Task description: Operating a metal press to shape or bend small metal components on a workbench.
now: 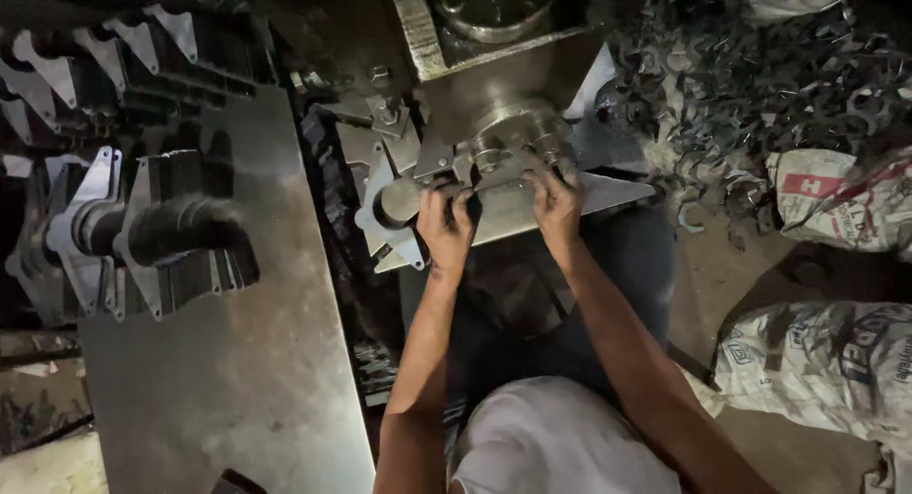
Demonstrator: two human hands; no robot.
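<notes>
Both my hands rest on a flat grey metal plate [608, 194] lying on the bed of a press machine [446, 38]. My left hand [446, 226] grips the plate's near edge beside a round hole. My right hand [555, 201] presses on the plate just in front of the shiny cylindrical die [521, 131]. Another similar cut plate [380, 223] lies underneath to the left.
On the left, stacks of cut metal plates [152, 230] hang on a rod above a large steel sheet [256, 361]. A heap of dark metal scrap pieces [760, 76] lies at the upper right. Printed sacks [826, 361] sit on the floor at right.
</notes>
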